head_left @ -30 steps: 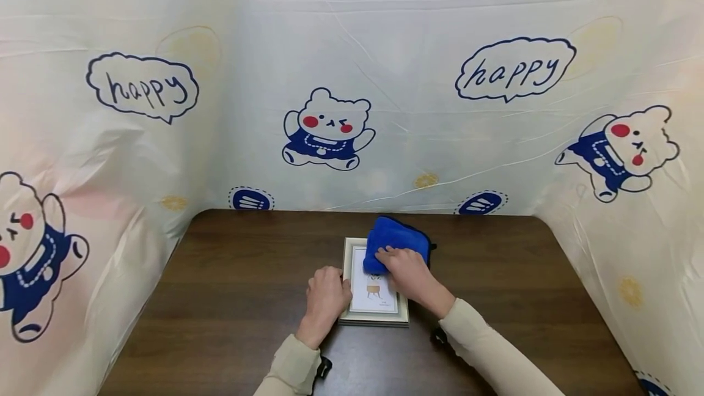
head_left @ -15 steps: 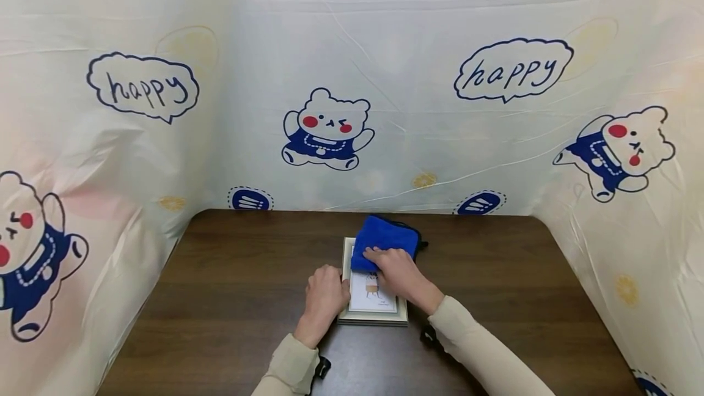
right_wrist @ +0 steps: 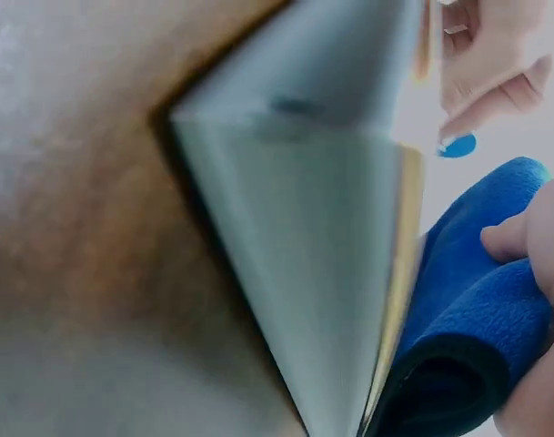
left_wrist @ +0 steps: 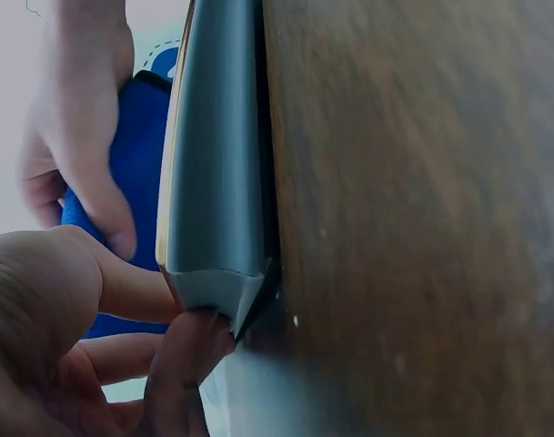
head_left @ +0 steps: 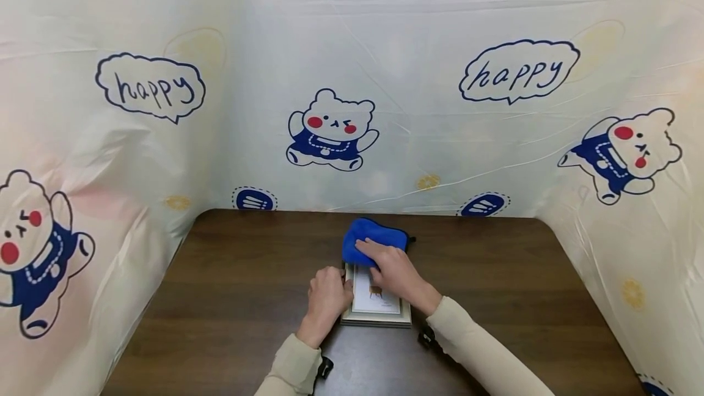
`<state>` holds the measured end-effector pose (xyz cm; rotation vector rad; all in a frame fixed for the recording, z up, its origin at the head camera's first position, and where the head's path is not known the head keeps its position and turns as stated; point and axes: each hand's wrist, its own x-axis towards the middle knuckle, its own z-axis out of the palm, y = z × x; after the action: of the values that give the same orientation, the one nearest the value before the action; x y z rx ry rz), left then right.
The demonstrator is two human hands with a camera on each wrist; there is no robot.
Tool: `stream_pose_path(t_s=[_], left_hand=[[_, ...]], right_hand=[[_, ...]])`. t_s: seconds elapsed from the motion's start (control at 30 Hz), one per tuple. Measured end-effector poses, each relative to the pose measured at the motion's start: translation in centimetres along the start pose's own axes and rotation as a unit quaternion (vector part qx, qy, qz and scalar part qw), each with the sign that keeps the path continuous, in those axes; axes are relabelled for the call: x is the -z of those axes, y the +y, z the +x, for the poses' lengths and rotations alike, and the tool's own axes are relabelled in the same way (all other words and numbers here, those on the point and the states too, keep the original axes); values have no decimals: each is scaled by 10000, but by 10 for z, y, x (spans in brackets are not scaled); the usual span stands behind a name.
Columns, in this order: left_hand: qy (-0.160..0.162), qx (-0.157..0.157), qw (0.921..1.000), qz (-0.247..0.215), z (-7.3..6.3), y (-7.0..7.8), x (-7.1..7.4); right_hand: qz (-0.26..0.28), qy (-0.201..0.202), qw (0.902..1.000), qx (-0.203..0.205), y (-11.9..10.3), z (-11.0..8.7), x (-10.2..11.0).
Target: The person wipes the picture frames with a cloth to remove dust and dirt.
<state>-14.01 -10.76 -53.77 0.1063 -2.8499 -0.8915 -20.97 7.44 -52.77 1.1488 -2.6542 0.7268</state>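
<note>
A picture frame (head_left: 378, 318) with a pale border and a small printed drawing lies flat on the brown table. My left hand (head_left: 328, 295) grips its left edge; in the left wrist view the fingertips (left_wrist: 196, 341) pinch a corner of its thick grey-green side. Over the upper part of the frame lies a folded blue cloth (head_left: 379, 234) with a dark trim. My right hand (head_left: 397, 271) holds this cloth down against the frame's face, its fingers spread over the fabric. In the right wrist view the cloth bunches beside the thumb (right_wrist: 508, 238). The cloth hides the frame's top.
The brown wooden table (head_left: 247, 274) extends on both sides of the frame. Behind it and along the sides hangs a pale curtain (head_left: 423, 78) printed with bears and lettering. Dark wrist devices sit under both cream sleeves (head_left: 297, 362).
My right hand has slid the blue cloth leftward across the upper part of the frame, to its left edge. The left hand keeps its grip on the frame's left side.
</note>
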Motion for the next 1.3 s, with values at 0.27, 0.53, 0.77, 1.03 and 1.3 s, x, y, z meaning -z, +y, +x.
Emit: stream_pose_path(t_s=[0.27, 0.53, 0.77, 1.03, 1.3], left_hand=[[-172, 225, 9995, -151, 2, 0, 2], [-270, 293, 9990, -221, 4, 1, 4], [-258, 348, 9988, -248, 3, 0, 1], [-186, 302, 9989, -304, 1, -1, 0], [-53, 223, 9993, -286, 1, -2, 1]], right_hand=[[-911, -496, 9935, 472, -8, -4, -7], [-1998, -933, 9733, 639, -11, -7, -6], [-2172, -1123, 9681, 549, -9, -14, -1], [-2233, -1085, 9673, 511, -7, -22, 2], [-2345, -1066, 9652, 450, -7, -27, 8]])
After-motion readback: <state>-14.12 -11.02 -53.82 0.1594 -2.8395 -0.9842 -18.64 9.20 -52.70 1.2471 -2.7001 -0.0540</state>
